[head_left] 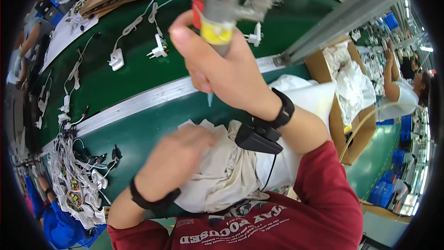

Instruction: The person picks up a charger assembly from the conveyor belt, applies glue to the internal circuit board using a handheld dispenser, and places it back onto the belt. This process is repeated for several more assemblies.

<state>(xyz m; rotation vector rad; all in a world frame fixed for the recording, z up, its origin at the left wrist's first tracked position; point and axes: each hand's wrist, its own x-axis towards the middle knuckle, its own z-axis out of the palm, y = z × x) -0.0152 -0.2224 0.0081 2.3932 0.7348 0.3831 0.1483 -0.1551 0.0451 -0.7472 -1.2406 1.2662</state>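
Observation:
My right hand [222, 65] is raised at the middle, its fingers closed around a hanging tool [217, 30] with a grey body, a yellow band and a red part. A thin bluish tip [210, 99] points down below this hand; the tool's exact kind is not clear. My left hand [178, 159] is smeared by motion over a crumpled cream cloth [226, 166] in front of me, and its fingers cannot be made out. Both wrists wear black straps, and a black device [258, 139] sits by the right one.
White plug adapters with cords, such as one adapter [116, 59], lie on the green conveyor [138, 76] behind a metal rail [152, 97]. A tangled pile of corded boards [76, 180] is at left. A metal post [342, 18] and a carton [358, 141] of white bags stand right.

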